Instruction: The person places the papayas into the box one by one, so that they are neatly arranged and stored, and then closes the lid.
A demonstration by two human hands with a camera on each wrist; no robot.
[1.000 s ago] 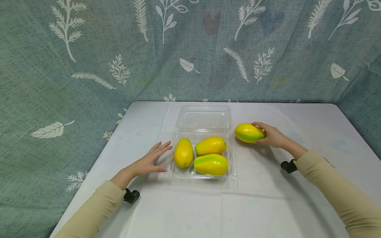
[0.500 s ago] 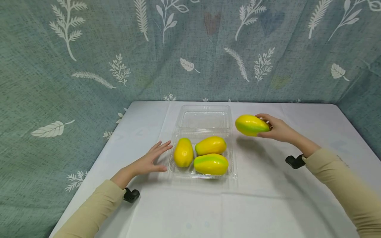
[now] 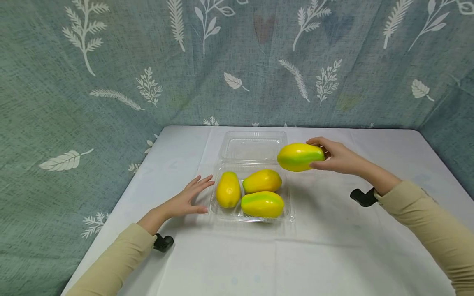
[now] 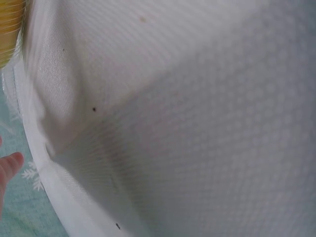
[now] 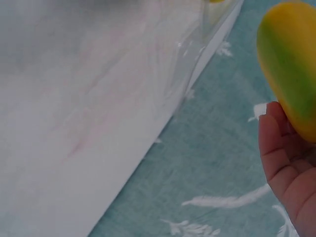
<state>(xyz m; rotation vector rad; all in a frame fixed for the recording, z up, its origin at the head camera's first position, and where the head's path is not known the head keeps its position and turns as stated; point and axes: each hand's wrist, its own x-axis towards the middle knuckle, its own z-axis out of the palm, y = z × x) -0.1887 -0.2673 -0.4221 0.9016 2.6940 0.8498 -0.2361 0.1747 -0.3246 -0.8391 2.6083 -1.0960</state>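
My right hand (image 3: 338, 158) has its grip wrapped around the end of a yellow-green papaya (image 3: 300, 156), fingers over the top and thumb beneath, holding it lengthwise in the air above the right rear corner of the clear plastic clamshell box (image 3: 289, 205). In the right wrist view the same papaya (image 5: 291, 64) sits against my fingertips (image 5: 270, 129). My left hand (image 3: 187, 199) lies with a wide, relaxed grip, fingers straight, resting on the white tabletop (image 3: 237, 259) just beside the box's left edge. Inside the box lie three more papayas (image 3: 262, 181), close together. The box's lid (image 3: 254, 148) lies open behind it.
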